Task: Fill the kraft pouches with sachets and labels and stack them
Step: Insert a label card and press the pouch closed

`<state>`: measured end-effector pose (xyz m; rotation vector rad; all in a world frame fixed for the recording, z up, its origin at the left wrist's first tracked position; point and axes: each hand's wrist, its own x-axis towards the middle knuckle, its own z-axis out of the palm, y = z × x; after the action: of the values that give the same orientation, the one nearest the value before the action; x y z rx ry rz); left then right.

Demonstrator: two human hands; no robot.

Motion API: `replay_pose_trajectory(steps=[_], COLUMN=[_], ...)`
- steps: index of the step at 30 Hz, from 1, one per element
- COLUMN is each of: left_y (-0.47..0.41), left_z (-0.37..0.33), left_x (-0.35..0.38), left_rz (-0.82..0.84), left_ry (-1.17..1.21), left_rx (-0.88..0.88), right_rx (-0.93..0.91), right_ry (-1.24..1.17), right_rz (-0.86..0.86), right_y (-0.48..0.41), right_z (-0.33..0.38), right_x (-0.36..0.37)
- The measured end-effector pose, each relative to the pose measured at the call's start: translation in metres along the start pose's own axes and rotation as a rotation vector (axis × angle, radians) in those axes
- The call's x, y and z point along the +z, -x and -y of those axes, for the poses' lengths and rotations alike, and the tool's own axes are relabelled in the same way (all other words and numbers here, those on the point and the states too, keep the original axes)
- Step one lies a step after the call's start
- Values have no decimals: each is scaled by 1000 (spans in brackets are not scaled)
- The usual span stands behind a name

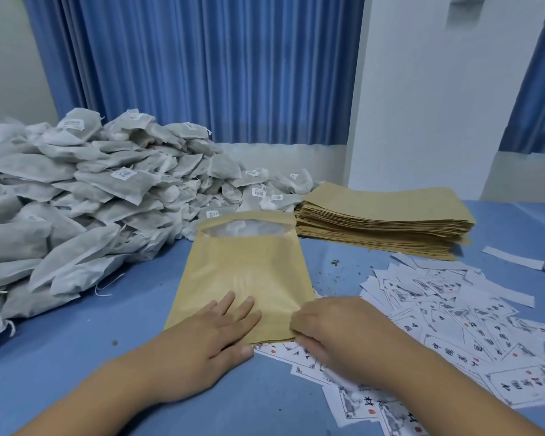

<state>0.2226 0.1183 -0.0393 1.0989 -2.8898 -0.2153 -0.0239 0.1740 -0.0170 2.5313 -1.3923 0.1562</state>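
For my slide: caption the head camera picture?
Left hand presses, right hand grips a kraft pouch between sachets and labels.

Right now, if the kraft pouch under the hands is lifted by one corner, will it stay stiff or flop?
Probably it bends: the kraft pouch looks thin and wrinkled. It seems light, and, lying flat on the blue table, unlikely to roll.

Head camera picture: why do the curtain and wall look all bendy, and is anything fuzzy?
In the head view the wide lens tilts the curtain and white wall near the edges; the light is soft and even, with barely any shadows; the right hand, pinching the kraft pouch, looks slightly smeared near the labels; the sachets look fairly sharp.
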Motion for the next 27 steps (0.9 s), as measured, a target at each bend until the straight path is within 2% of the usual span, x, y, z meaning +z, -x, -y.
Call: replay_pose_trajectory(steps=[5, 8, 11, 15, 18, 24, 27], left_y=[2, 11, 19, 24, 28, 32, 31], left_z=[15, 21, 24, 24, 25, 25, 26], left_x=[-10, -10, -10, -13, -13, -13, -12], left_rz=[29, -131, -300, -442, -571, -761, -787], left_ry=[287, 340, 260, 154, 91, 157, 191], left_rx=[25, -5, -66, -150, -160, -243, -257], right_rx=[95, 183, 252, 270, 278, 129, 79], right_ry=[67, 66, -7, -16, -33, -66, -49], right_rz=[81, 57, -112, -399, -480, -399, -340], right_y=[-6, -10, -11, -14, -12, 2, 4], right_z=[6, 7, 6, 9, 8, -4, -8], right_x=[2, 4, 4, 4, 5, -9, -13])
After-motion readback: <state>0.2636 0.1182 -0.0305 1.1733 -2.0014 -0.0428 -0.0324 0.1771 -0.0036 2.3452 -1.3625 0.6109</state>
